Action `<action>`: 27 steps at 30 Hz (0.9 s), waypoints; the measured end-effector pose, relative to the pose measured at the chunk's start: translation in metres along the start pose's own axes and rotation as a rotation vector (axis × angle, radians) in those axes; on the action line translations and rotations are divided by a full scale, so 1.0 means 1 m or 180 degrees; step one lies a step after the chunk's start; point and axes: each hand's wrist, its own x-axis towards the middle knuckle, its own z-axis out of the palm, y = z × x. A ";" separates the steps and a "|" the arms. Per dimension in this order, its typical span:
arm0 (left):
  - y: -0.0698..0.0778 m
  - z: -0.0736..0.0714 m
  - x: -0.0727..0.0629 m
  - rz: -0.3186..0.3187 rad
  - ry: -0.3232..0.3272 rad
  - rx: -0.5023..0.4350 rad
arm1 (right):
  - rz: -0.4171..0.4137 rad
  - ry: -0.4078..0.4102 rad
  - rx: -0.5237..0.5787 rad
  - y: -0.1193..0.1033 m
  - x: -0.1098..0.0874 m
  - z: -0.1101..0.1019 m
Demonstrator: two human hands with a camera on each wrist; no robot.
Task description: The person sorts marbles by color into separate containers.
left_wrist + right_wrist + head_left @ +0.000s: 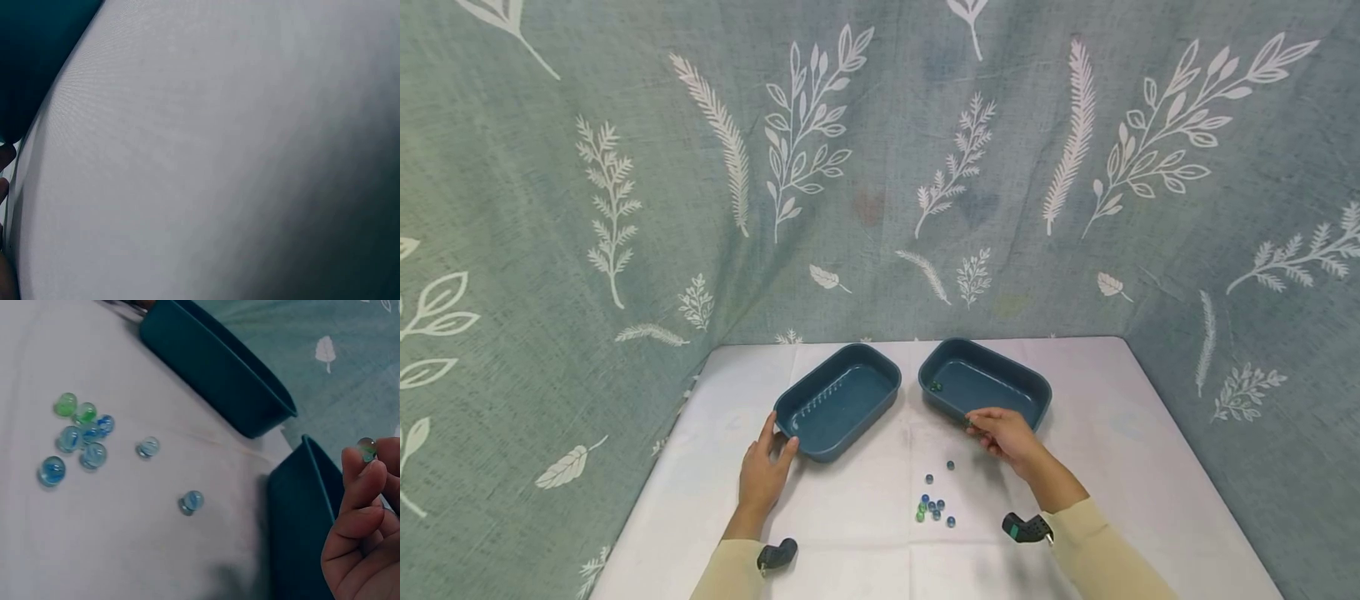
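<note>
Two blue-green plastic trays stand at the back of the table. My right hand is over the near rim of the right tray, pinching a green-tinted glass marble between thumb and fingertips. A pair of green marbles lies at the left end inside that tray. My left hand touches the near-left corner of the left tray, thumb and fingers spread along its outside. No marbles show in the left tray. In the left wrist view only dark fingertips appear at the edge, beside the tray's wall.
A loose cluster of blue marbles and green marbles lies on the white cloth between my arms. Two bluish marbles sit apart from it, nearer the right tray. A leaf-patterned curtain encloses the table's back and sides.
</note>
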 end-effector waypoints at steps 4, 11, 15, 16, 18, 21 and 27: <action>-0.002 0.000 -0.001 -0.0050 -0.0029 0.0028 | -0.0018 0.0007 -0.0043 -0.006 0.005 -0.005; -0.003 0.001 0.000 -0.0055 -0.0041 0.0041 | -0.0028 0.0058 0.0057 -0.015 0.019 -0.014; -0.002 0.000 0.001 -0.0069 -0.0054 0.0061 | 0.0025 0.0099 0.0134 -0.014 0.029 -0.019; -0.001 -0.001 0.001 -0.0079 -0.0063 0.0067 | 0.0035 0.0105 0.0147 -0.014 0.031 -0.020; -0.001 -0.001 0.001 -0.0077 -0.0062 0.0068 | 0.0046 0.0129 0.0178 -0.014 0.035 -0.022; 0.000 -0.002 0.001 -0.0083 -0.0057 0.0053 | 0.0052 0.0155 0.0186 -0.015 0.039 -0.023; 0.001 -0.003 -0.001 -0.0122 -0.0093 0.0066 | 0.0077 0.0244 0.0067 -0.013 0.048 -0.027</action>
